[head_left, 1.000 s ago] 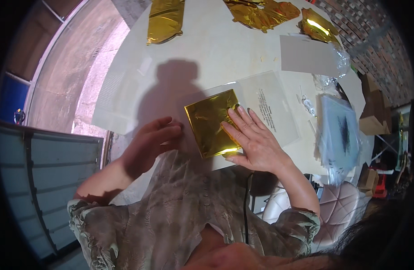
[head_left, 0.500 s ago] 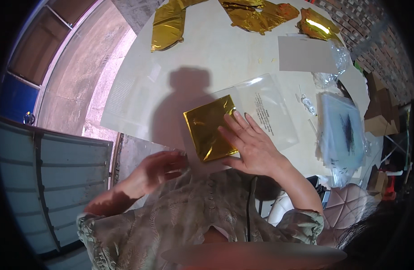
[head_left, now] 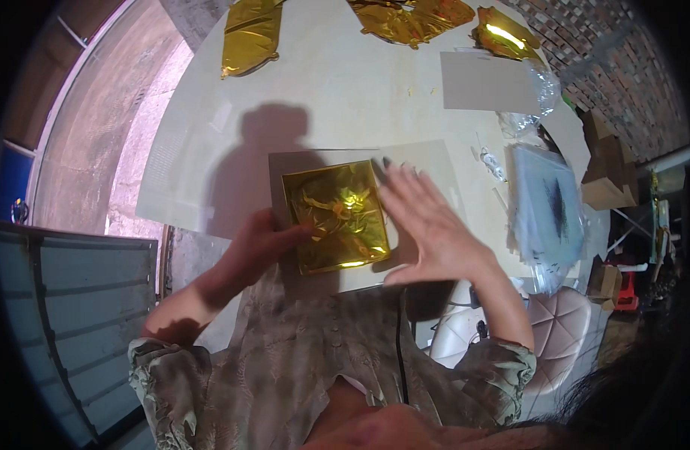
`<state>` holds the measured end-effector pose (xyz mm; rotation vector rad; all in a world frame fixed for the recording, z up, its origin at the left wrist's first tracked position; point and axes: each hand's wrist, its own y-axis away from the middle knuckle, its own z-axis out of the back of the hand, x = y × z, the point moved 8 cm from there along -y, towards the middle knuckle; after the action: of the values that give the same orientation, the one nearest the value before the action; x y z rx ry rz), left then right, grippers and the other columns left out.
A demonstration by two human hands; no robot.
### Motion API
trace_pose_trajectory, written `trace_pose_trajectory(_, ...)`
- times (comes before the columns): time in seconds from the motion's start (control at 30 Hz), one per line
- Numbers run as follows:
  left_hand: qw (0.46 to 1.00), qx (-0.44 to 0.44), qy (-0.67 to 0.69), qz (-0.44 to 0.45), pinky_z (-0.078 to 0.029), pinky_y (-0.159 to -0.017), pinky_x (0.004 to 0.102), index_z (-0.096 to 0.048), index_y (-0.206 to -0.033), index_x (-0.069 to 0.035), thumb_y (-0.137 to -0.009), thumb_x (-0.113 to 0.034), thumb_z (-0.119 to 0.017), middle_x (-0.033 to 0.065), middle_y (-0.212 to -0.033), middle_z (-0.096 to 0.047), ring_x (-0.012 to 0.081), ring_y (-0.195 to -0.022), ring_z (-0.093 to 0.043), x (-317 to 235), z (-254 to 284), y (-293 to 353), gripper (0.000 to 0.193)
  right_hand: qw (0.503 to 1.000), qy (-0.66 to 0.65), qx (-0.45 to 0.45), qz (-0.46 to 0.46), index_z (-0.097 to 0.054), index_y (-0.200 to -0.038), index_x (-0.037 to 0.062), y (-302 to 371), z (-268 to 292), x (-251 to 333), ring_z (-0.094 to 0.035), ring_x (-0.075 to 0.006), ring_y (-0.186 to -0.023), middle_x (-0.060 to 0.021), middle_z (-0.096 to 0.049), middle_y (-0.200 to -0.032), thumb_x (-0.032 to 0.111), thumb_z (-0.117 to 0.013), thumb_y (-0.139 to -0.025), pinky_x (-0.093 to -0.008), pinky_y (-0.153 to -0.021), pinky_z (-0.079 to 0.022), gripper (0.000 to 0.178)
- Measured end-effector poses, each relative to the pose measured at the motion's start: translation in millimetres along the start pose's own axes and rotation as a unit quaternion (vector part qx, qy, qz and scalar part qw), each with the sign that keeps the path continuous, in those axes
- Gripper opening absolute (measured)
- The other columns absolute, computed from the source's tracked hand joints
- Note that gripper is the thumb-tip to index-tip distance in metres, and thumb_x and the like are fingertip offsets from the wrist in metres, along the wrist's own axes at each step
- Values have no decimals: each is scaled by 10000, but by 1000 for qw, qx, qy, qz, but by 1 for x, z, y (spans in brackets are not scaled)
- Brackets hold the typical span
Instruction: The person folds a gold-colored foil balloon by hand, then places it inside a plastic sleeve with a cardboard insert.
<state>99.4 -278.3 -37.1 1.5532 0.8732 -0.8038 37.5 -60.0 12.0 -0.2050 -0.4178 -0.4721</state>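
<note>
A folded gold foil balloon (head_left: 333, 217), squarish and shiny with creases across its top, lies before me on a grey card (head_left: 279, 169). At its left edge my left hand (head_left: 266, 240) is closed, with the thumb over the foil; its other fingers are partly hidden. My right hand (head_left: 438, 232) is beside the right edge, open, with fingers stretched and thumb apart. The right fingertips are slightly blurred and close to the foil's upper right corner. Whether they touch it I cannot tell.
Gold foil balloons (head_left: 251, 37) lie along the table's far edge. Another grey card (head_left: 484, 82) and crumpled clear plastic (head_left: 545, 86) are at the far right. A stack of clear bags (head_left: 547, 202) is at the right, near a cardboard box (head_left: 607, 180). A padded chair (head_left: 559, 330) stands below.
My left hand has come up and taken hold of the foil's left side. The foil shows a more crumpled face. My right hand has moved off its top to the right edge.
</note>
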Motion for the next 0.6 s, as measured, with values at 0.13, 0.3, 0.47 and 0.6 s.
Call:
trace_pose_trajectory(0.13, 997, 5, -58, 47, -559, -718, 279, -694, -1091, 32, -928, -158, -726, 61, -954, -722, 105, -807, -669, -5, 7, -19, 252, 997, 51, 43, -44, -107, -1593, 35, -5, -5, -25, -101, -377, -1539, -243, -114, -1649, 658, -844, -603, -481, -1264, -70, 1383)
trace_pose_trajectory(0.3, 994, 20, -70, 84, -540, -679, 266, -716, -1013, 6, -896, -160, -754, 50, -878, -715, 102, -744, -660, -1, 15, -42, 207, 997, 31, 45, -54, -126, -1578, -4, -12, -15, -24, -107, -367, -1540, -245, -144, -1641, 661, -844, -600, -487, -1264, -60, 1383)
trace_pose_trajectory(0.47, 995, 58, -78, 31, -527, -684, 266, -713, -997, 32, -890, -121, -754, 58, -881, -713, 109, -746, -653, -8, 14, -57, 191, 996, 47, 43, -65, -158, -1574, -8, -16, -14, -23, -120, -365, -1539, -233, -162, -1642, 648, -847, -606, -487, -1264, -60, 1358)
trace_pose_trajectory(0.6, 988, 45, -137, 51, -543, -697, 280, -717, -993, 49, -899, -102, -726, 68, -899, -718, 108, -769, -655, -21, 10, -60, 178, 994, 45, 39, -90, -185, -1571, -8, -17, -11, -25, -125, -365, -1539, -226, -174, -1642, 651, -842, -612, -496, -1261, -66, 1337)
